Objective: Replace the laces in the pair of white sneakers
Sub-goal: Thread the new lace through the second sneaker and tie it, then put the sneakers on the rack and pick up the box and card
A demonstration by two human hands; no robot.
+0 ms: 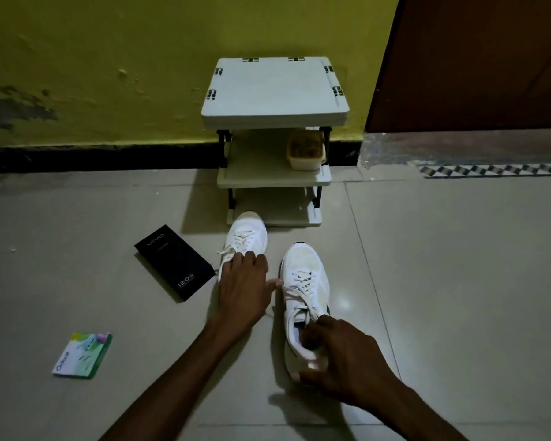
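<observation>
Two white sneakers stand on the tiled floor, toes pointing away from me. The left sneaker is laced, and my left hand lies over its rear half with fingers curled round the collar. The right sneaker sits closer to me, its white laces loose across the tongue. My right hand grips the heel of the right sneaker, with fingers at the opening and thumb under the back.
A small white three-tier rack stands against the yellow wall, a tub on its middle shelf. A black box lies left of the shoes, a green-and-white packet nearer me. A brown door is at right.
</observation>
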